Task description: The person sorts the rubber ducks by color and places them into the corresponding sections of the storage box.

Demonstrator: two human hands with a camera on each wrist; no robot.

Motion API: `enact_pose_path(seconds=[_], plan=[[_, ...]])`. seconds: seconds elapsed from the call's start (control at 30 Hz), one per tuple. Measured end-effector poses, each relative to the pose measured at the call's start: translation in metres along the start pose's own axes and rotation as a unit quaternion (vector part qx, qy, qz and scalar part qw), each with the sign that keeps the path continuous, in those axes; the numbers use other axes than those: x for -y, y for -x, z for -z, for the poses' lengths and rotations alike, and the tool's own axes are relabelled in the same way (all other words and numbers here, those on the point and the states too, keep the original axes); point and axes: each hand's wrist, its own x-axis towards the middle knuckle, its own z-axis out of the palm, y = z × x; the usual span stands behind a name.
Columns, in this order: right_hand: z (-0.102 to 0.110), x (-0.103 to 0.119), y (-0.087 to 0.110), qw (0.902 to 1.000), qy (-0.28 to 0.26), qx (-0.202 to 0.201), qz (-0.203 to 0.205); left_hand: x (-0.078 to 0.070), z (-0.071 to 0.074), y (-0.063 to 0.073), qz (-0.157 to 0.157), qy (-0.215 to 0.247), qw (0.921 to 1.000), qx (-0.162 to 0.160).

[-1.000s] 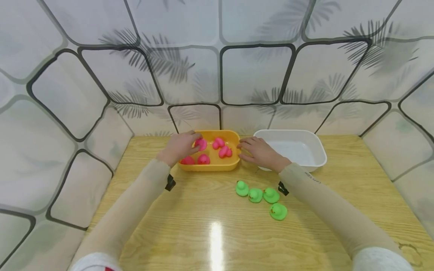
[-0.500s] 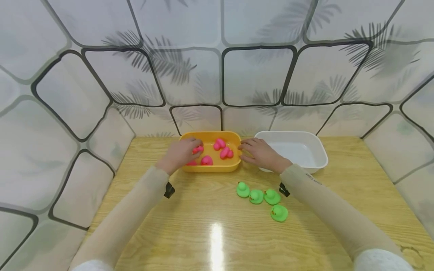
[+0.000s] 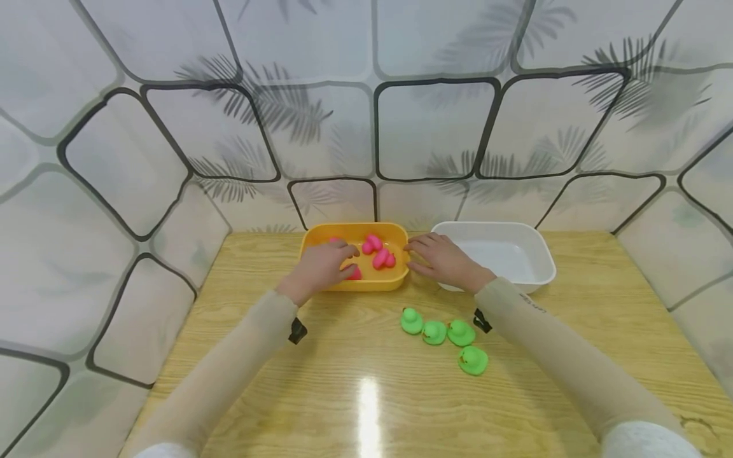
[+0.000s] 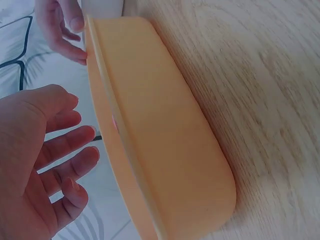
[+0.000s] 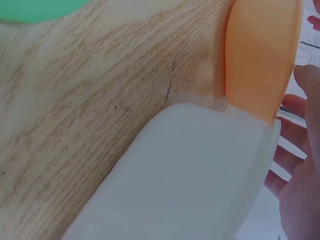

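My left hand (image 3: 319, 266) hovers over the left part of the orange tub (image 3: 378, 285). Its fingers are spread and loosely bent, and the left wrist view shows nothing in them. Inside the tub lie several pink rubber ducks (image 3: 382, 258); those on the left are partly or wholly hidden by this hand. At the tub's right end, the fingers of my right hand (image 3: 441, 259) rest against the rim, relaxed rather than gripping. In the right wrist view, that hand (image 5: 302, 165) is beside the point where the orange tub (image 5: 260, 60) meets the white tub (image 5: 185, 165).
To the right of the orange tub stands a white tub (image 3: 541, 270), with no ducks visible in it. Several green rubber ducks (image 3: 433, 332) sit on the wooden table (image 3: 298, 394) in front. Patterned walls (image 3: 435, 133) enclose the back and sides.
My left hand has shifted right across the tub, away from the pink duck that was at its fingertips. The right hand stays at the rim.
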Motion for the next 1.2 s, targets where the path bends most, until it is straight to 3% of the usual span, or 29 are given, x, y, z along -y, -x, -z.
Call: enact_pose_path(seconds=[0.23, 0.43, 0.67, 0.97, 1.2], plan=[[0.005, -0.003, 0.007, 0.9999, -0.004, -0.003, -0.01, -0.01, -0.005, -0.005, -0.014, -0.012, 0.9998, -0.01], [0.006, -0.008, 0.02, 0.9989, -0.009, -0.041, 0.021, -0.02, -0.013, -0.014, -0.028, -0.004, 0.9995, -0.016], [0.011, -0.011, 0.039, 0.9932, -0.021, -0.099, 0.058, -0.031, -0.021, -0.034, -0.051, 0.042, 0.9978, -0.003], [0.017, -0.012, 0.065, 0.991, -0.022, -0.121, 0.053, -0.045, -0.031, -0.058, -0.062, 0.027, 0.9973, 0.029], [0.018, -0.012, 0.083, 0.9878, -0.022, -0.141, 0.062, -0.049, -0.039, -0.068, -0.083, 0.007, 0.9961, 0.032]])
